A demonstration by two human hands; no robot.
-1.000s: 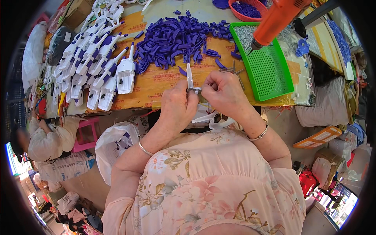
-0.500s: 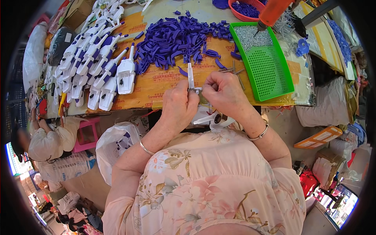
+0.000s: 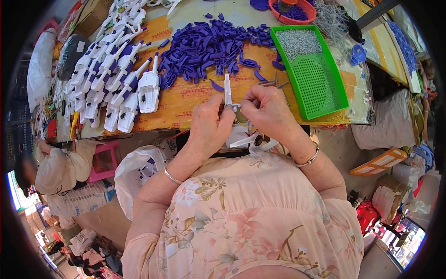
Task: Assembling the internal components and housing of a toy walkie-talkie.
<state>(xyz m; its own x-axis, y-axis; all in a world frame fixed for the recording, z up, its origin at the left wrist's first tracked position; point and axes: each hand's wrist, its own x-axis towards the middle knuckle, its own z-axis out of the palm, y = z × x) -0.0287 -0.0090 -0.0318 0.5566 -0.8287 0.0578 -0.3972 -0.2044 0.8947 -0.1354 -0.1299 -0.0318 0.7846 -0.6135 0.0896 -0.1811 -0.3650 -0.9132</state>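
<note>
My left hand (image 3: 209,120) grips a white plastic part with a long narrow stem (image 3: 227,88), which points away from me over the table's near edge. My right hand (image 3: 270,110) is closed in a pinch beside the part's lower end; what its fingers hold, if anything, is hidden. Beyond my hands lies a big heap of purple plastic pieces (image 3: 200,51). White-and-purple assembled casings (image 3: 149,90) are laid in overlapping rows at the left. To the right sits a green perforated tray (image 3: 320,86) with small silvery screws (image 3: 299,43) in its far end.
A red basket (image 3: 302,19) of purple pieces stands at the far right, near clear plastic strips (image 3: 327,21). Thin metal rods (image 3: 278,81) lie beside the tray. A white bag (image 3: 132,176) hangs below the table at left, near a pink stool (image 3: 103,160). Another person sits farther left.
The orange power screwdriver that hung over the green tray has moved away from it, up toward the top edge. Both hands have stayed almost in place around the white part.
</note>
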